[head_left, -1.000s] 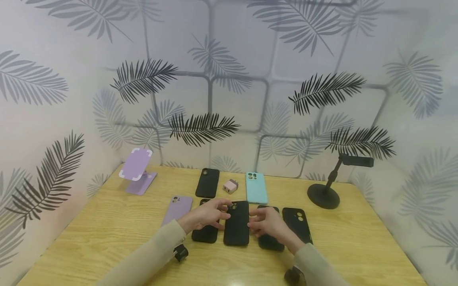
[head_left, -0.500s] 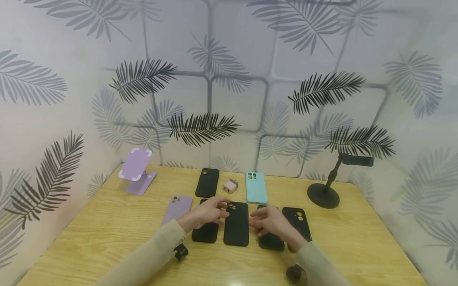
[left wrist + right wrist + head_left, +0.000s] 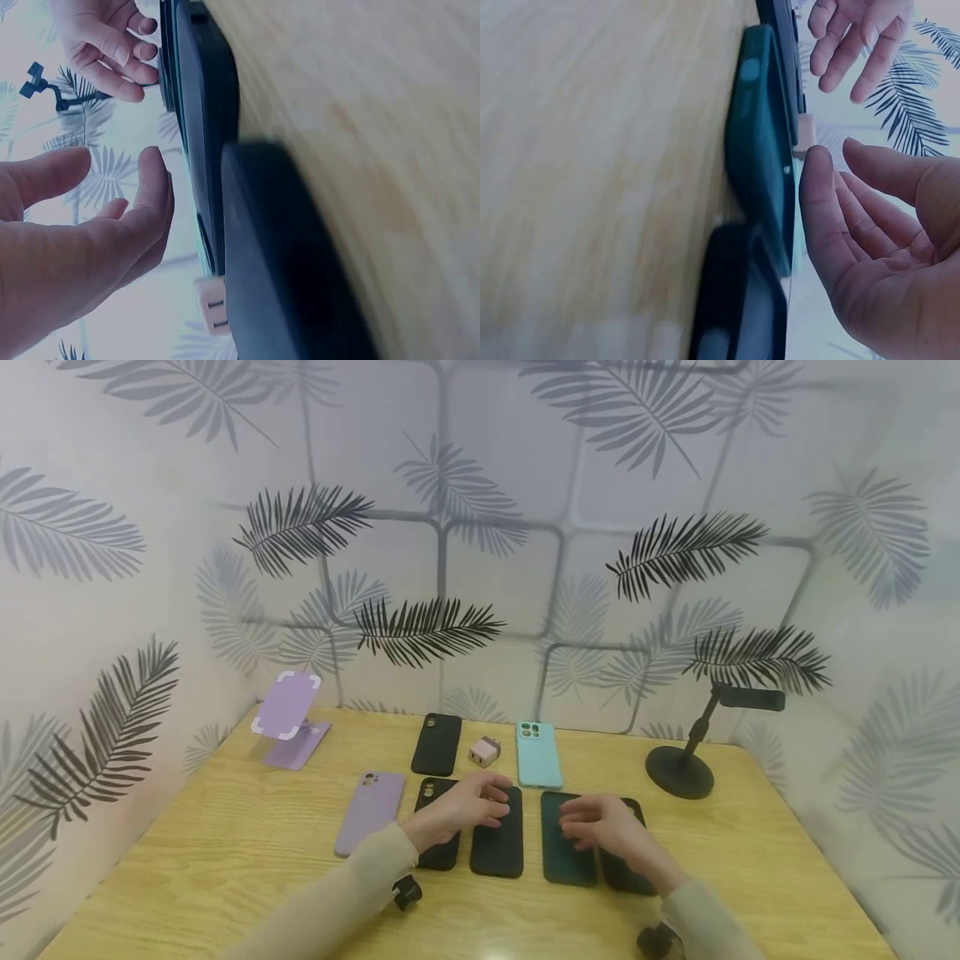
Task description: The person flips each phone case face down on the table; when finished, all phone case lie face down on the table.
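Black phone case flat on the surface, centre-low of frame — left hand hovers over its top end, fingers relaxed; right hand loose, empty, over dark green case.

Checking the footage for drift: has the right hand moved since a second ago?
Yes. The right hand moved right, toward the black stand, off the middle black case.

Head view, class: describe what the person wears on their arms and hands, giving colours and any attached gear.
Both arms wear long, plain beige sleeves that end at the wrists. A small black camera hangs under the left wrist and another under the right. The left hand and right hand are bare: no gloves, rings or watch show.
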Demonstrator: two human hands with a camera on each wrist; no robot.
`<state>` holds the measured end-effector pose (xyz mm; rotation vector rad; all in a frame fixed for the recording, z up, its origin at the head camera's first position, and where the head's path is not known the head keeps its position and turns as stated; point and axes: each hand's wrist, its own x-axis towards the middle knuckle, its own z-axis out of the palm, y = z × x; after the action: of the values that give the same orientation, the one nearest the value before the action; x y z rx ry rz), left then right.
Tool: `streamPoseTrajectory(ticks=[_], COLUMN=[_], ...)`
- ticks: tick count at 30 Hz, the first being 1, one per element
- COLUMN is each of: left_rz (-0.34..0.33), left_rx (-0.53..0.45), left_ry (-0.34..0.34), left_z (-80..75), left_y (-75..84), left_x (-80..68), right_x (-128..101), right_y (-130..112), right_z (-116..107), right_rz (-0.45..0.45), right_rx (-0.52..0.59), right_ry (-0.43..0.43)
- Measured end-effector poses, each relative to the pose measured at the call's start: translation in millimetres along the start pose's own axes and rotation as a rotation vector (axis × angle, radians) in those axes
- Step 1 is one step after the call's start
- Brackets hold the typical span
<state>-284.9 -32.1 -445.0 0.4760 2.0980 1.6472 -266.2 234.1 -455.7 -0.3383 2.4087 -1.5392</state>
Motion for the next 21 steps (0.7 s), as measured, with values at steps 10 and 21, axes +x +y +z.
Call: streamPoseTrajectory(ticks=[10, 21], left_rz=[0.003, -0.028], left_rx=[-0.013, -0.074], left_ry=[-0.048, -0.108], left_z=[27.2, 43.7], left_y=[1.3, 3.9], left_x=[5.1, 10.5], right_x=[-13, -16], right_y=[16, 14], right_z=[-20, -25], right_rz=[-0.026, 0.013], right_rx=[0.028, -0.105], right_ry=[-0.002, 0.041])
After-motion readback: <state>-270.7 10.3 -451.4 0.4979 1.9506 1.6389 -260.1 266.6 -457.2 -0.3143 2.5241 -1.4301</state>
